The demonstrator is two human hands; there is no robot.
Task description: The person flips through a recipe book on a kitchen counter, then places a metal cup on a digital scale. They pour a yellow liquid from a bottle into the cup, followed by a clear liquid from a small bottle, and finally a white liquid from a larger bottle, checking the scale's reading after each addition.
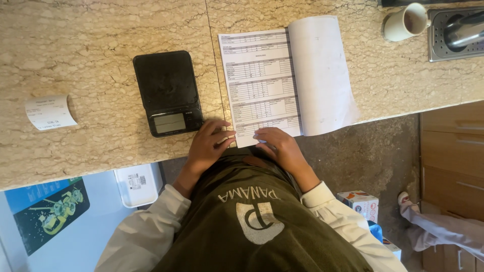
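Both hands, left (207, 147) & right (278, 147), fingers together, flat on booklet (262, 83) edge, beside black scale (168, 93).

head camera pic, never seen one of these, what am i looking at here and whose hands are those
This single picture comes from a camera worn on a person's head, looking straight down, so the hands belong to the wearer. There is no machine here, only two bare hands. The left hand and the right hand both rest on the near edge of an open booklet of printed tables, with one page curling up. Neither hand grips anything. The booklet lies on a stone counter. Beside it sits a black kitchen scale, and further left a curled paper receipt. A cream mug stands beside a metal tray.
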